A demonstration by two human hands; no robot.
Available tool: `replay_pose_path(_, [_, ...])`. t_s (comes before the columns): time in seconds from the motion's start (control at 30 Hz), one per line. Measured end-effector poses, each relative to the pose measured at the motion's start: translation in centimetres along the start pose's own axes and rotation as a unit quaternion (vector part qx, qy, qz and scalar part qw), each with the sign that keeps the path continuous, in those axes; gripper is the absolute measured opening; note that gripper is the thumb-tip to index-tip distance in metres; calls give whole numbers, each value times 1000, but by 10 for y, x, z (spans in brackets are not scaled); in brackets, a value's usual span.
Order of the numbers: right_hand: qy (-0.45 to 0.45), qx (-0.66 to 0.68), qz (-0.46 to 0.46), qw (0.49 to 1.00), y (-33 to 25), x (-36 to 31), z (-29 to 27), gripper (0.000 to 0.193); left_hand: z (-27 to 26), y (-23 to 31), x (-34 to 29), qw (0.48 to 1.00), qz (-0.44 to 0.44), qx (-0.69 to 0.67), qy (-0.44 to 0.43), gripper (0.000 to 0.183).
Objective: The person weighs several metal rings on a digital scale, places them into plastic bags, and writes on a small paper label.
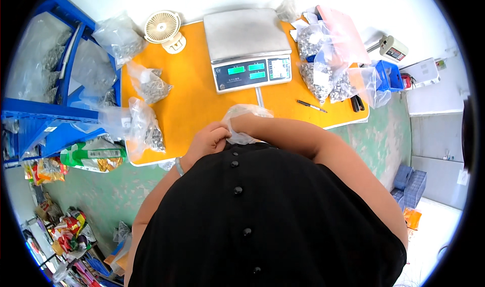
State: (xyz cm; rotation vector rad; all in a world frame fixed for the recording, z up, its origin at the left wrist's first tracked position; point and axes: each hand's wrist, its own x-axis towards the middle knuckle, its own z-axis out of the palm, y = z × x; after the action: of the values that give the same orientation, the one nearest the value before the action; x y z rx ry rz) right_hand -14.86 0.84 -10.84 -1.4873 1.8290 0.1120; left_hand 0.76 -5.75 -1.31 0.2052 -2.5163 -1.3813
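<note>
A clear plastic bag (255, 110) is at the near edge of the orange table, close against my black shirt. My left hand (209, 139) has its fingers curled and pinches the bag's edge. From the right, my right hand (244, 123) reaches into the bag, so plastic covers it and its fingers are hidden. What the bag contains, if anything, cannot be made out. Beyond both hands stands a digital counting scale (247, 39) with a bare steel pan and lit green displays.
Bags of small metal parts lie at the table's left (146, 127) and right (318, 79). A small fan (162, 29) stands at the back left. Near the right edge are a pen (311, 106) and a black stapler-like object (357, 103). Blue shelving (45, 110) borders the left.
</note>
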Motion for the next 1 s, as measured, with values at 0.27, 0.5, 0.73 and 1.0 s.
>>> replay_pose_path(0.27, [23,36,45,998,-19,6,-8,24,-6,-12,3,998,37,32,35,12])
replay_pose_path(0.5, [38,71,66,995,-18,7,-3,28,-7,-11,9,999,38,26,26,12])
replay_pose_path(0.73, [57,60,1,997,-22,-3,-20,26,-13,-1,19,997,43,22,54,6])
replay_pose_path(1.0, [126,88,-66,986,-15,-27,-39,25,-24,15,24,987,128,69,74,12])
